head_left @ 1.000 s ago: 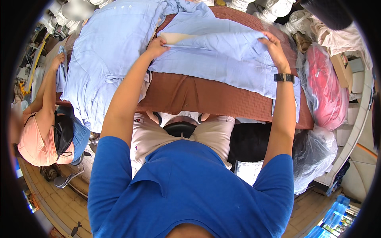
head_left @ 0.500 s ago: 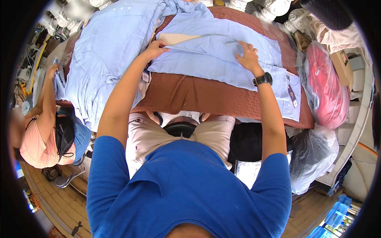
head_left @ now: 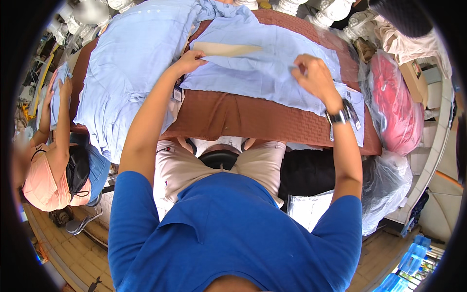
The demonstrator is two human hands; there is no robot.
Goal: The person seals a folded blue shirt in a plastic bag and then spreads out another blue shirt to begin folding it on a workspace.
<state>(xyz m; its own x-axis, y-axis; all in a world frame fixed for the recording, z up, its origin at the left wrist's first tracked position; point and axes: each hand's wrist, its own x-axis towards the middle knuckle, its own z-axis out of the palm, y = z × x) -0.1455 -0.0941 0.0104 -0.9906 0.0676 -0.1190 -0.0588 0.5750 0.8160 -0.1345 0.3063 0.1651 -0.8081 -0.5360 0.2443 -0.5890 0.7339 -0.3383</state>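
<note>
A light blue shirt (head_left: 243, 75) lies flat across the brown-covered table, with a beige strip (head_left: 219, 49) showing beside a fold near its left end. The strip's material is unclear. My left hand (head_left: 188, 62) pinches the shirt's edge at that end. Over the right part of the shirt is my right hand (head_left: 315, 80), its fingers bent and apart, slightly blurred, with nothing visible in them. A dark watch circles that wrist. Left of my left arm is a large pile of light blue shirts (head_left: 131, 73), and a dark tag (head_left: 178, 92) hangs by its edge.
At far left another person (head_left: 53, 165) holds up light blue cloth. A brown textured cover (head_left: 228, 114) drapes the table. Clear bags with red contents (head_left: 396, 107) stand on the right, above another plastic bag (head_left: 389, 190). White balusters (head_left: 335, 9) line the back.
My right hand has risen off the shirt and shifted right and nearer, its fingers now bent. More of the beige strip shows. The other person's cloth is higher.
</note>
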